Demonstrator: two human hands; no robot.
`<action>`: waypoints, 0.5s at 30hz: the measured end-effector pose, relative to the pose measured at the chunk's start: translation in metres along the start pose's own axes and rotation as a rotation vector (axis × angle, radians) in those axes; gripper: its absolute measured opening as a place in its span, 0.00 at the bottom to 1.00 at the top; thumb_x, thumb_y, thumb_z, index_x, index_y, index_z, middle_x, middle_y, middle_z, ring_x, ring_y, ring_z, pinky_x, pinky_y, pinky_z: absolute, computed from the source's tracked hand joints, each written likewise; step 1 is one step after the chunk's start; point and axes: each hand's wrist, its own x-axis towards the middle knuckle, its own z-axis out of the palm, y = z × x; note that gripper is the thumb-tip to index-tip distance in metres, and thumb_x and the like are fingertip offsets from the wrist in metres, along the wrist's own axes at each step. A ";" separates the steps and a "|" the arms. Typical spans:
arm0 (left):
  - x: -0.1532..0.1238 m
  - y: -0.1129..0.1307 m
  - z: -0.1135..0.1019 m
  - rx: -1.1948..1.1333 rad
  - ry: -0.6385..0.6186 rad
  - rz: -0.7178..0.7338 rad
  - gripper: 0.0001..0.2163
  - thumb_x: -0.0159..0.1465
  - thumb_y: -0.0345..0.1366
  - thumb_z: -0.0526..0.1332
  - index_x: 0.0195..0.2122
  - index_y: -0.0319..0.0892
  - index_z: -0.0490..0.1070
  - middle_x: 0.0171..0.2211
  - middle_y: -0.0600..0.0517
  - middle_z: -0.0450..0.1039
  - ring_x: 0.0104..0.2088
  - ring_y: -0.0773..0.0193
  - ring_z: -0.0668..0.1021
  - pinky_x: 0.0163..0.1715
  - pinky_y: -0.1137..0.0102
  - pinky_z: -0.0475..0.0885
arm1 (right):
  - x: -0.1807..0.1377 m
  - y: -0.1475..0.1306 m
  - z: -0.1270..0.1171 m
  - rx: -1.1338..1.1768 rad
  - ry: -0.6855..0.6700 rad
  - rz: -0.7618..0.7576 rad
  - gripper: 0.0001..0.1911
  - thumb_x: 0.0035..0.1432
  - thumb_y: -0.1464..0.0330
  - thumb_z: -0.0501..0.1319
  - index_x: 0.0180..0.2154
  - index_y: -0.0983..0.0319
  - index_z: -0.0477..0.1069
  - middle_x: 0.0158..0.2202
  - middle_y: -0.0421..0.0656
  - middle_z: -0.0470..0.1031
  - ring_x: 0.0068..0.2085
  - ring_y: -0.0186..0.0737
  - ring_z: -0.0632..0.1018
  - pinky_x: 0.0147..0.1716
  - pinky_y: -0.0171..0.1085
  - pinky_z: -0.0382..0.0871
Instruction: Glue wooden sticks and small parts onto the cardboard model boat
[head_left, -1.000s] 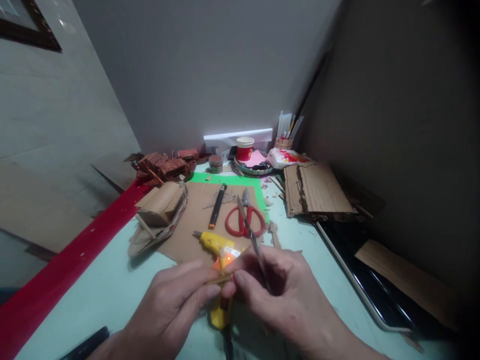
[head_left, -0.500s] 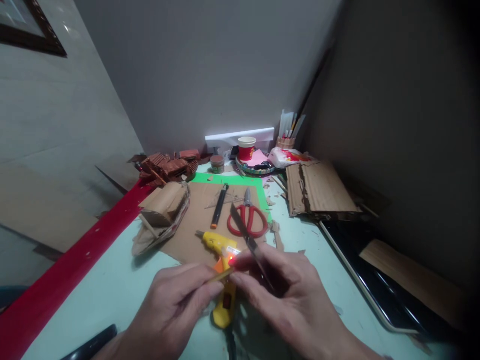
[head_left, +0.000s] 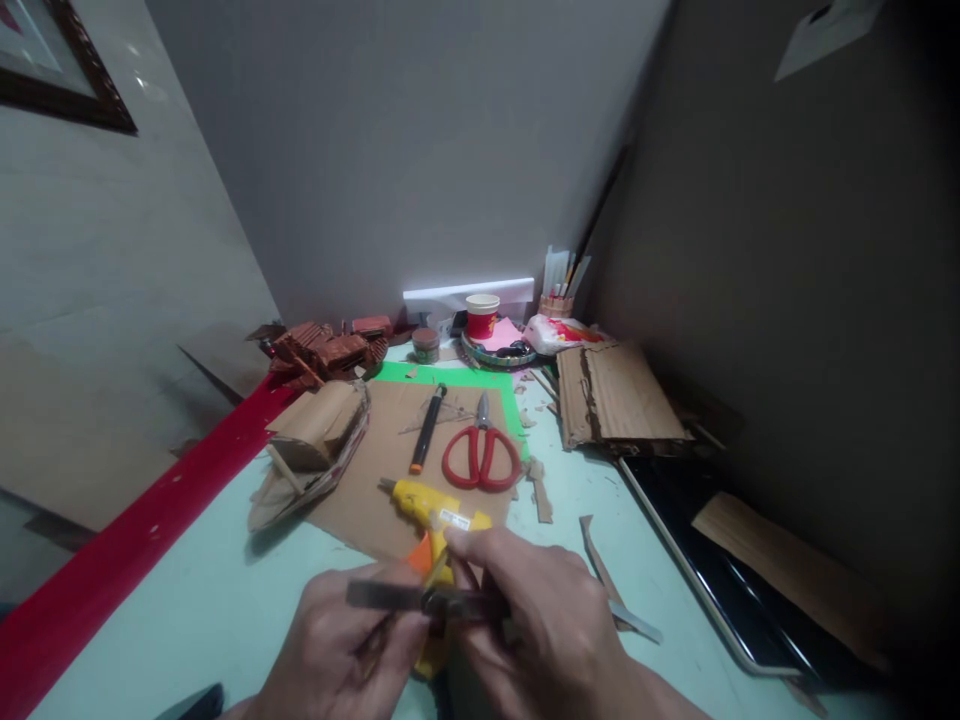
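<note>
My left hand (head_left: 330, 640) is closed, pinching a thin yellowish stick (head_left: 436, 570) between thumb and fingers. In my right hand (head_left: 536, 610) is a small dark knife (head_left: 386, 596), its blade lying sideways across the stick and in front of my left fingers. Blur hides whether the blade touches the stick. Just beyond both hands lies a yellow hot glue gun (head_left: 427, 503), its handle partly covered by them. Farther off, red-handled scissors (head_left: 481, 458) and a black box cutter (head_left: 429, 430) rest on a brown cardboard sheet (head_left: 352, 510).
A cardboard boat model (head_left: 315, 440) stands left, with reddish-brown model pieces (head_left: 330, 350) behind it. At the back are a red paper cup (head_left: 482, 318) and a brush holder (head_left: 556, 304). Cardboard pieces (head_left: 622, 395) and a black flat panel (head_left: 675, 540) lie right.
The knife has swung from pointing away to lying sideways across the stick. The stick now tilts more upright. My hands are lower and closer together, and the view has shifted slightly right.
</note>
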 end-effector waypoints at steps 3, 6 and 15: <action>0.001 0.001 0.003 -0.207 -0.063 -0.102 0.14 0.69 0.40 0.55 0.27 0.43 0.73 0.22 0.52 0.68 0.23 0.64 0.71 0.24 0.71 0.63 | 0.001 0.001 0.000 -0.115 0.015 -0.082 0.08 0.60 0.76 0.51 0.38 0.60 0.65 0.23 0.38 0.70 0.21 0.35 0.70 0.21 0.36 0.56; 0.003 0.005 0.007 -0.491 -0.145 -0.283 0.19 0.67 0.51 0.57 0.29 0.41 0.73 0.23 0.53 0.65 0.23 0.66 0.66 0.24 0.71 0.60 | 0.007 0.000 -0.007 -0.184 -0.047 -0.092 0.07 0.59 0.76 0.51 0.34 0.60 0.64 0.23 0.38 0.69 0.20 0.35 0.68 0.21 0.36 0.56; 0.012 0.009 0.007 -0.911 -0.201 -0.608 0.23 0.61 0.54 0.64 0.24 0.37 0.73 0.12 0.61 0.52 0.15 0.75 0.52 0.18 0.73 0.45 | 0.017 0.001 -0.019 -0.015 -0.166 0.067 0.04 0.55 0.75 0.54 0.29 0.63 0.66 0.23 0.37 0.67 0.21 0.31 0.63 0.20 0.31 0.57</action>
